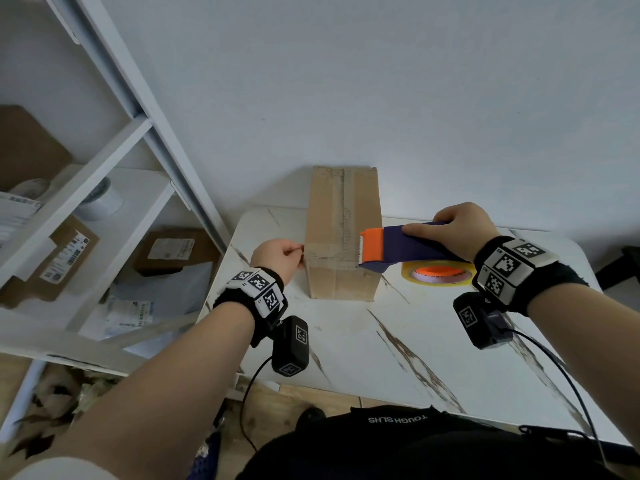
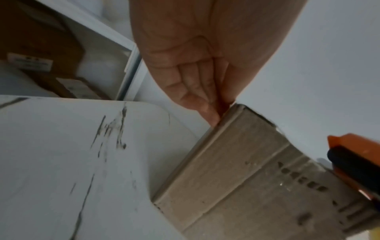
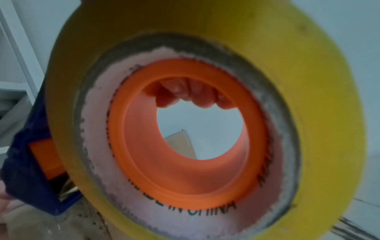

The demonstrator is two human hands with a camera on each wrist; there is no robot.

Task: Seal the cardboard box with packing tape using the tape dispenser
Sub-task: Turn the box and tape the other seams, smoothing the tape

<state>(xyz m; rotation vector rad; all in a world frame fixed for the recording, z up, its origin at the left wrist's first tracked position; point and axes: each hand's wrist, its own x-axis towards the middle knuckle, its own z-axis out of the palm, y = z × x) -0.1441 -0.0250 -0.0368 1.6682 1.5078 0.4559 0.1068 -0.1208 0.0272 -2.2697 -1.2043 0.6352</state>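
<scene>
A long cardboard box [image 1: 343, 220] lies on the white marbled table [image 1: 398, 341]; a strip of clear tape crosses its near end. My left hand [image 1: 280, 254] is at the box's left upper edge. Its straight fingers [image 2: 205, 104] press that edge of the box [image 2: 257, 186], with the thumb beside them. My right hand [image 1: 453, 230] grips the blue tape dispenser [image 1: 412, 247], whose orange blade end [image 1: 372, 245] rests on the box top by its right edge. Its yellow tape roll [image 3: 308, 97] fills the right wrist view, and my fingertips [image 3: 191, 97] show through the orange hub [image 3: 185, 170].
A white shelf unit [image 1: 114, 161] with labelled parcels [image 1: 59, 261] stands to the left of the table. A white wall rises right behind the box. Cables hang from both wrist cameras over the table's near edge.
</scene>
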